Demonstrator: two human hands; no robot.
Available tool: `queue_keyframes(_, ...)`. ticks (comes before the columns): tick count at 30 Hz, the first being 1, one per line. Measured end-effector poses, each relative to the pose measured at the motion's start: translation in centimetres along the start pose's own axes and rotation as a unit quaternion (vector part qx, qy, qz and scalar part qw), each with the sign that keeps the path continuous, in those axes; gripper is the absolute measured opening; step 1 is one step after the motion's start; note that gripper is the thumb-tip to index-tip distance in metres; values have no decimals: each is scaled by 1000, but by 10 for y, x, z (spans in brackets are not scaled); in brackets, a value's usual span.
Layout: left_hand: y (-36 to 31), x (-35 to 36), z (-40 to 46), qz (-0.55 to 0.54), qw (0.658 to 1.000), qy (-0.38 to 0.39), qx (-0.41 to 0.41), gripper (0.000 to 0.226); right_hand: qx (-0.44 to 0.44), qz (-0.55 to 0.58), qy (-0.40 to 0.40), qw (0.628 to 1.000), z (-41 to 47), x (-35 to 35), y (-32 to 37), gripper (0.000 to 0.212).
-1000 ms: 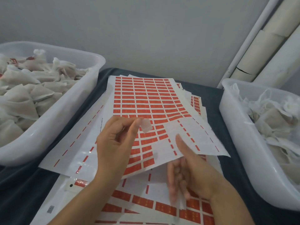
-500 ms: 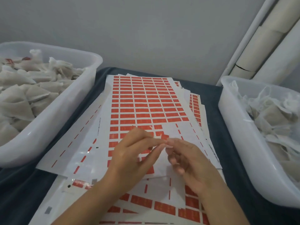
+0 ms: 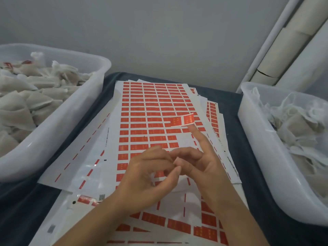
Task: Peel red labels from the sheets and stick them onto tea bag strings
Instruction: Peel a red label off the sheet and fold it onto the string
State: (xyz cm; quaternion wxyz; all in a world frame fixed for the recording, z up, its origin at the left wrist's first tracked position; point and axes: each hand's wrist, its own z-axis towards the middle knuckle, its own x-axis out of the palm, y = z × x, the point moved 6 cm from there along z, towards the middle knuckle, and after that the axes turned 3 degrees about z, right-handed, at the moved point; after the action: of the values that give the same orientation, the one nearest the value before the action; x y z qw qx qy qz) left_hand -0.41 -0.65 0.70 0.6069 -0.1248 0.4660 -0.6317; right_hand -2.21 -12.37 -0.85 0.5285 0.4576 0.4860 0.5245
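right hand (image 3: 200, 162): index finger straight up, a red label (image 3: 182, 119) stuck on its tip — the other fingers curled
left hand (image 3: 149, 173): fingertips meet the right hand's curled fingers; cannot tell if it pinches anything
label sheets (image 3: 152, 110): stacked on tabletop (image 3: 106, 82), between the bins
left bin (image 3: 58, 125) — tea bags (image 3: 26, 96)
right bin (image 3: 255, 139): more bags

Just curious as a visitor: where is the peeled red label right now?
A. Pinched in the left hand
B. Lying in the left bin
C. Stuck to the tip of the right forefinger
C: the peeled red label hangs from the raised forefinger of the right hand.
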Motion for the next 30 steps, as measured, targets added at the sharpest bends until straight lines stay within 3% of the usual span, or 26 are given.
queue_keyframes(8,2,-3,0,3,1000,-11,-13,18,-12,-15,-50,999,0,-9,2,56)
queue_keyframes(10,7,-6,1,-6,999,-26,-47,9,-22,-27,-87,996,0,-13,5,52)
queue_keyframes(12,13,-7,4,-3,995,-32,-90,14,-31,-42,-121,991,0,-19,7,50)
queue_keyframes(16,18,1,8,17,992,28,-118,8,-42,-66,-159,984,-1,-24,9,48)
queue_keyframes(22,31,-3,6,-116,966,2,-231,13,-24,-87,-169,982,0,-24,6,44)
queue_keyframes(26,39,-5,5,-134,953,-2,-272,25,4,-93,-228,969,-4,-37,7,36)
queue_keyframes(28,39,-4,5,-125,954,11,-273,26,18,-90,-209,974,-5,-37,11,30)
queue_keyframes(30,38,-3,5,-111,956,20,-272,28,24,-61,-131,989,-4,-27,12,27)
